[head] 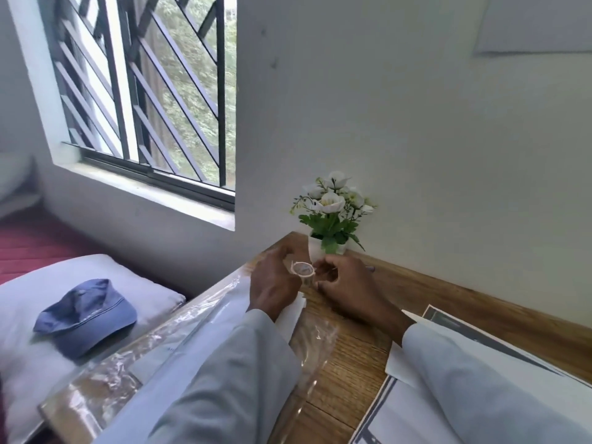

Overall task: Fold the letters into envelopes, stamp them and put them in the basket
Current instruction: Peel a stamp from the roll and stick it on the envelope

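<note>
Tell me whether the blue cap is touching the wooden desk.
Apart. The head view shows the blue cap lying on a white pillow, with bare pillow showing between the cap and the wooden desk.

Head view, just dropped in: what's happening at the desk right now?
A person in pale sleeves works at the far corner of the wooden desk, by a small pot of white flowers. The left hand holds a small round white object, possibly a stamp or roll of tape; the right hand pinches something at its edge. A white envelope or sheet lies under the left wrist, beside clear plastic wrapping. More papers sit under the right sleeve. No basket shows.
</note>
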